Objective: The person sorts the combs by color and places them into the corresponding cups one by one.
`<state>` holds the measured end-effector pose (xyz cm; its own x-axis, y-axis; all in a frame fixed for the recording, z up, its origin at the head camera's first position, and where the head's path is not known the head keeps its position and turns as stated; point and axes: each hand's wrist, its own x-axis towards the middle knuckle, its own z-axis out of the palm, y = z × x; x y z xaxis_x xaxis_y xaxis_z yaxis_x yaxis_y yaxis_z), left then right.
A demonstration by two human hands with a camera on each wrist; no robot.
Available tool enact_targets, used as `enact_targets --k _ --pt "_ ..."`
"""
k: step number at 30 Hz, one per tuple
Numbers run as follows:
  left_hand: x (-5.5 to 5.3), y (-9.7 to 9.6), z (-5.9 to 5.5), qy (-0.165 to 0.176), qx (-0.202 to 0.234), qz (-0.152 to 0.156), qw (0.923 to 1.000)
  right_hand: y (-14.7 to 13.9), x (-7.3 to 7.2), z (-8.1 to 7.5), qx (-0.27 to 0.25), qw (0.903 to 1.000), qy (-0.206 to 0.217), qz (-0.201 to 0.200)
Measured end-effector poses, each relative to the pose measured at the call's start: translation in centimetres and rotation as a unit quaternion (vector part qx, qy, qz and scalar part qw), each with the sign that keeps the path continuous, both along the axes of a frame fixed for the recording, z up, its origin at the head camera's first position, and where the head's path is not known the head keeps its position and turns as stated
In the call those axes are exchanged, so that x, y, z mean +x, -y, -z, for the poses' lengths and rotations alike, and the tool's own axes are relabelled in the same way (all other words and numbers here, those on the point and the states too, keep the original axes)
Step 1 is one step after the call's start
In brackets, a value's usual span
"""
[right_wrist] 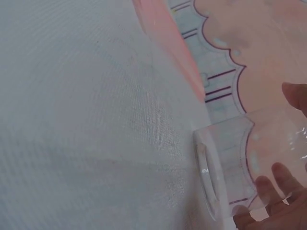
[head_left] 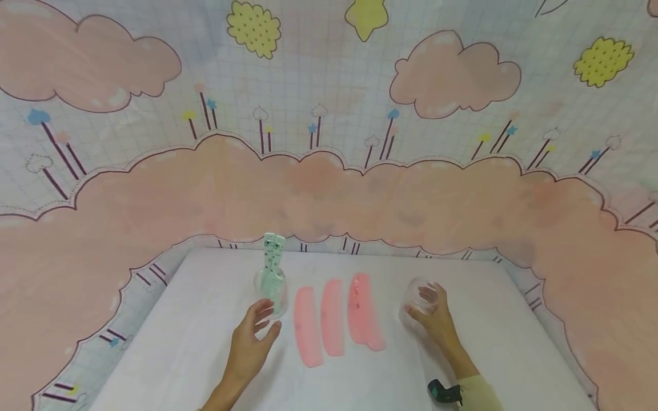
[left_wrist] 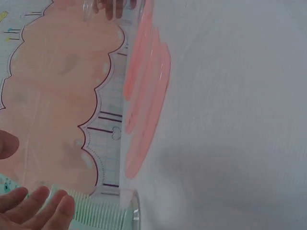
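Two light green combs with eyes and dark spots (head_left: 272, 260) stand upright in a clear cup (head_left: 280, 308) at the left. My left hand (head_left: 252, 345) is beside this cup with its fingers loosely bent and the thumb apart. In the left wrist view those fingers lie in front of the green comb teeth (left_wrist: 100, 211); contact is unclear. At the right, my right hand (head_left: 437, 317) has its fingers and thumb around another clear cup (right_wrist: 230, 163), which has nothing visible inside. Three flat pink combs (head_left: 307, 325) lie side by side between the hands, the rightmost with dark markings.
A white table (head_left: 180, 319) carries everything. Behind it hangs a cloth backdrop (head_left: 308, 194) with clouds and stars. A small black object (head_left: 444, 393) sits by my right sleeve.
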<state>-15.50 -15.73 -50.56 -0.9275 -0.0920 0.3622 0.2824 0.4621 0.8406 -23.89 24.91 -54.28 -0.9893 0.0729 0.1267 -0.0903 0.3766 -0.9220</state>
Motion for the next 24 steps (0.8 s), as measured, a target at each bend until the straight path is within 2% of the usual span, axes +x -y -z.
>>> enact_targets --k 4,10,13,17,24 --pt "0.1 -0.8 0.5 0.093 0.028 -0.002 0.9953 0.0 0.0 -0.2 -0.012 0.9999 -0.001 -0.009" --pt "-0.1 -2.1 1.1 0.187 0.070 0.008 0.9798 -0.1 0.7 -0.3 0.003 1.0000 0.007 0.003" --pt "-0.5 -2.5 1.4 0.211 0.079 0.014 0.9742 -0.1 0.8 -0.2 0.007 1.0000 -0.002 0.004" --pt "-1.0 -2.6 1.8 0.221 0.078 0.016 0.9720 0.0 0.4 -0.1 -0.004 0.9998 -0.015 -0.009" --pt "-1.5 -3.0 2.2 0.244 0.085 0.032 0.9654 0.0 0.6 0.1 -0.021 0.9997 0.001 -0.010"
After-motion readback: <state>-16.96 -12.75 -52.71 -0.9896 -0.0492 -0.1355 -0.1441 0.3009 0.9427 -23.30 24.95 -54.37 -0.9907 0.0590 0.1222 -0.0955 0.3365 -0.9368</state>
